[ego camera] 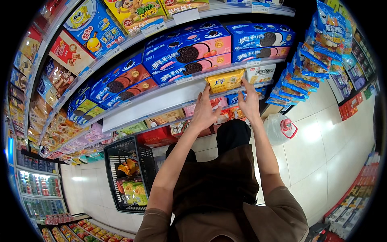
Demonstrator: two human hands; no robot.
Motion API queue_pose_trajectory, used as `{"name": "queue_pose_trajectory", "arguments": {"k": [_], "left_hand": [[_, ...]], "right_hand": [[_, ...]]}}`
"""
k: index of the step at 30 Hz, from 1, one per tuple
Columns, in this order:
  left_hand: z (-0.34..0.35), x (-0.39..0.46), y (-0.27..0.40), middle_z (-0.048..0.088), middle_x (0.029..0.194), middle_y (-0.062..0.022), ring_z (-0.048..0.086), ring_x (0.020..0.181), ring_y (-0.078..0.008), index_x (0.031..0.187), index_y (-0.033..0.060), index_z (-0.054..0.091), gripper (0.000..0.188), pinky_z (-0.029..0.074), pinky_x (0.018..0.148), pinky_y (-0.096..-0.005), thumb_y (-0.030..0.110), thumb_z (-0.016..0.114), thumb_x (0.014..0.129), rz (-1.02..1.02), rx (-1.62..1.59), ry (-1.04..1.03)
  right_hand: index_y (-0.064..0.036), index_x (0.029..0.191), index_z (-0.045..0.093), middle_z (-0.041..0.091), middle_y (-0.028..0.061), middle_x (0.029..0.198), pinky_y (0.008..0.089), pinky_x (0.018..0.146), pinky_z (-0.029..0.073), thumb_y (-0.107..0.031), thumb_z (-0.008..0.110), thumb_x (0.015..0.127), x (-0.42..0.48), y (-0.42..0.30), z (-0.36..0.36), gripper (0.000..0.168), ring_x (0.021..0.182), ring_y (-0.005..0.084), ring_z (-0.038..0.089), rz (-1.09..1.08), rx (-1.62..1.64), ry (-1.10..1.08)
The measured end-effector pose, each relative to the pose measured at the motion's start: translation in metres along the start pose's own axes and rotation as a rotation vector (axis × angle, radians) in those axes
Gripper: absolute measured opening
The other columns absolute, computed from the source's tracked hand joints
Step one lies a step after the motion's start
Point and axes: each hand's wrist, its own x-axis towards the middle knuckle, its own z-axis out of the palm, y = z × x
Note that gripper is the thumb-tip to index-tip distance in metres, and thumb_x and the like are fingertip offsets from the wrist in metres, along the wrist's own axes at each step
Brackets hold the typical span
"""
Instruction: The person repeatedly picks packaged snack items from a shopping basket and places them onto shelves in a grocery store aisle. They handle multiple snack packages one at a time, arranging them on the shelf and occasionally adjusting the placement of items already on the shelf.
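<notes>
A yellow packet of crackers [226, 81] lies on a middle shelf, at the right part of a white bare shelf stretch [160, 97]. My left hand [206, 109] touches its left side with the fingertips, thumb apart. At the packet's right edge are the fingers of my right hand [249, 99], its thumb also spread. The two hands flank the packet from the front. To its right stands a white biscuit box [260, 74]. Blue boxes of Oreo cookies [187, 59] are stacked on the shelf above.
A black shopping basket [151, 163] with several snack packets stands on the floor at left. A large clear plastic bottle with a red handle [273, 128] is on the tiles at right. Blue snack bags [305, 71] hang in strips by the shelf end.
</notes>
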Motion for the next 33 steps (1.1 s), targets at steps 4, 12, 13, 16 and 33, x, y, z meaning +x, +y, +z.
{"name": "queue_pose_trajectory", "arguments": {"k": [4,12,13,16,33], "left_hand": [[0.001,0.001,0.002,0.042,0.142,-0.0307,0.04,0.135,-0.0444,0.149,-0.0056,0.023,0.086,0.031,0.115,-0.0466,0.021,0.072,0.083,-0.023,0.006,-0.02],[0.009,0.0,-0.007,0.041,0.142,-0.0332,0.041,0.135,-0.0442,0.146,-0.0098,0.025,0.085,0.021,0.119,-0.0536,0.023,0.07,0.081,-0.008,0.067,-0.008],[0.009,-0.001,-0.008,0.041,0.143,-0.0335,0.041,0.136,-0.0442,0.145,-0.0102,0.025,0.086,0.021,0.119,-0.0541,0.024,0.07,0.081,-0.007,0.056,-0.004],[0.012,-0.002,-0.012,0.04,0.144,-0.0341,0.039,0.137,-0.0439,0.145,-0.011,0.026,0.087,0.02,0.119,-0.0555,0.024,0.07,0.079,-0.01,0.062,0.022],[-0.012,-0.101,0.011,0.036,0.152,-0.0243,0.027,0.145,-0.0445,0.145,-0.0011,0.035,0.073,0.024,0.119,-0.0488,0.005,0.066,0.079,-0.094,-0.134,0.36]], "right_hand": [[0.005,0.135,0.05,0.059,0.0283,0.123,0.045,0.099,0.045,0.001,0.06,0.085,-0.001,-0.004,-0.002,0.052,0.116,0.0437,0.056,-0.001,0.0,-0.002],[0.001,0.142,0.047,0.064,0.0234,0.122,0.0377,0.092,0.05,0.0,0.062,0.087,-0.008,0.002,0.004,0.057,0.112,0.0332,0.063,0.018,0.003,0.023],[0.0,0.144,0.046,0.065,0.0214,0.122,0.0355,0.087,0.053,0.001,0.062,0.088,-0.01,0.004,0.006,0.059,0.108,0.0295,0.066,0.005,-0.006,0.022],[0.001,0.145,0.044,0.061,0.0256,0.129,0.0384,0.1,0.048,0.003,0.059,0.088,-0.012,0.0,0.006,0.059,0.12,0.0352,0.061,0.019,0.064,-0.001],[0.001,0.149,0.038,0.048,0.0216,0.146,0.0366,0.106,0.042,0.004,0.052,0.096,-0.084,-0.034,0.025,0.055,0.132,0.0272,0.051,0.149,0.328,-0.163]]}}
